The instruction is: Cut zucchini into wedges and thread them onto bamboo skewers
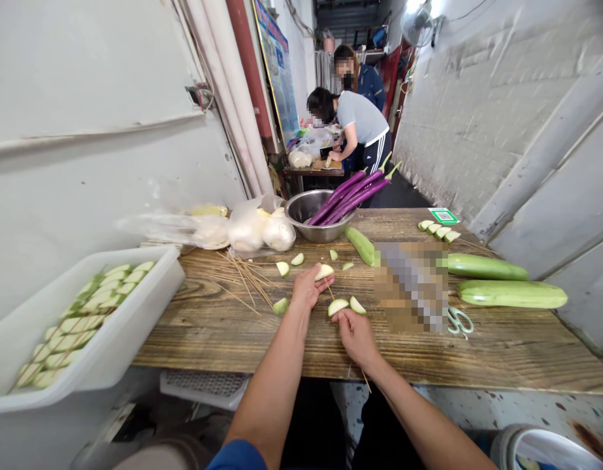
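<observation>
Left hand [308, 288] clamps the far slice [324, 271]; right hand [356, 334] pinches the skewer [329, 289] at the near slice [337, 306], above the table [198, 339]; caution: off-axis pushing could split the far slice or prick the left hand

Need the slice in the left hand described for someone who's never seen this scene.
On the wooden table, find the metal bowl toward the far edge. Nearer the camera, the left hand holds the slice, a pale piece at its fingers. Neighbouring slices lie loose on the table or sit at the right hand; this one alone is in the left.
</observation>
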The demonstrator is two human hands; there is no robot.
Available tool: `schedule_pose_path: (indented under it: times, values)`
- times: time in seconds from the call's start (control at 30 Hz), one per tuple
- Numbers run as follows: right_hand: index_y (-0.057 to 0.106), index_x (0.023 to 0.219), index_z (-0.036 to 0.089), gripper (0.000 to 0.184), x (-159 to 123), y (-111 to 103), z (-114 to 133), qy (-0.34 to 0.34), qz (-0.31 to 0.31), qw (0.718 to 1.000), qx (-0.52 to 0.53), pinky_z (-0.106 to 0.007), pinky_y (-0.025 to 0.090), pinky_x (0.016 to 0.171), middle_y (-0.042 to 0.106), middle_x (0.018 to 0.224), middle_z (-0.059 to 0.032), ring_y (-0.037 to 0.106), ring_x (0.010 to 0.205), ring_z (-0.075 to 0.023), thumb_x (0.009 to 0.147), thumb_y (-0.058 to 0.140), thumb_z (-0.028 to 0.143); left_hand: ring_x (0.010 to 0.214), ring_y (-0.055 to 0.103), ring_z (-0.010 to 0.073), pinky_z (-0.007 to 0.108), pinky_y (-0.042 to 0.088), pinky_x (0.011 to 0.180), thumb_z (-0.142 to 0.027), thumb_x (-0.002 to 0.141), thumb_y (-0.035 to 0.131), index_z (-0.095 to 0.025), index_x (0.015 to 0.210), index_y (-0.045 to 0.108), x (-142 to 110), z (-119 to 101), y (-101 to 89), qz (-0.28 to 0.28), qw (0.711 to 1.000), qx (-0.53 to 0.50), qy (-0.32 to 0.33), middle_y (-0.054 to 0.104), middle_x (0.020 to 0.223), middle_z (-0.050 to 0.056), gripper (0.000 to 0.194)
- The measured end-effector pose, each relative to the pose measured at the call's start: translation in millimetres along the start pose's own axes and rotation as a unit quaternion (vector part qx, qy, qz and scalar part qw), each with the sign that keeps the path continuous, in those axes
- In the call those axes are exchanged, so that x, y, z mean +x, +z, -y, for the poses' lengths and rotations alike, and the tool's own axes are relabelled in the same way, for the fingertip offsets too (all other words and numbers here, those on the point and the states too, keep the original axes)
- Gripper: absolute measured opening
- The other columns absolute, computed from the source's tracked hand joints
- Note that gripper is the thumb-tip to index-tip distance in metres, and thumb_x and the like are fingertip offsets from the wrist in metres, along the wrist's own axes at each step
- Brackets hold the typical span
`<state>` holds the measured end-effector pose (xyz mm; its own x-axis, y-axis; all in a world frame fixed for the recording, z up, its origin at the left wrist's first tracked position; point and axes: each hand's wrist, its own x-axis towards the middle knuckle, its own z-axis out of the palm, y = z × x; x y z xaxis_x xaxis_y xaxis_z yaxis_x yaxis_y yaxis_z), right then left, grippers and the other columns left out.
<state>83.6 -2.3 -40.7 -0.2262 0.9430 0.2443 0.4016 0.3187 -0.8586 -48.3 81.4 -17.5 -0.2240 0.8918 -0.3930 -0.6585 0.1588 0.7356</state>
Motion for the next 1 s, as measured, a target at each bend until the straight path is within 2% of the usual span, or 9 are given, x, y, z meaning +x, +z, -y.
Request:
schedule_pose_path:
  times: [0.5, 1.0]
  values:
    - [0.058, 0.068, 0.016, 0.029, 3.2, 1.6, -1.6, 0.016, -0.008, 1.0, 0.013, -0.023, 0.034, 0.05, 0.055, 0.055, -0.0007, 0.047, 0.049, -0.0132, 0.081, 0.034, 0.025, 0.068, 0.066, 0.0206, 0.04, 0.053, 0.075, -0.017, 0.075, 0.062, -0.008, 0.077, 0.057, 1.6, 8.2, 0.9, 0.007, 1.0, 0.008, -0.01, 0.066, 0.069, 0.01, 0.01]
    - [0.057, 0.068, 0.017, 0.026, 5.9, 3.6, -5.6, 0.013, -0.015, 0.999, 0.027, -0.022, 0.035, 0.049, 0.054, 0.055, 0.0005, 0.047, 0.048, -0.0127, 0.08, 0.035, 0.023, 0.065, 0.066, 0.0198, 0.038, 0.055, 0.071, -0.015, 0.077, 0.06, -0.007, 0.078, 0.057, -0.4, 10.9, 2.5, -0.002, 1.0, 0.017, -0.009, 0.066, 0.07, 0.01, 0.009]
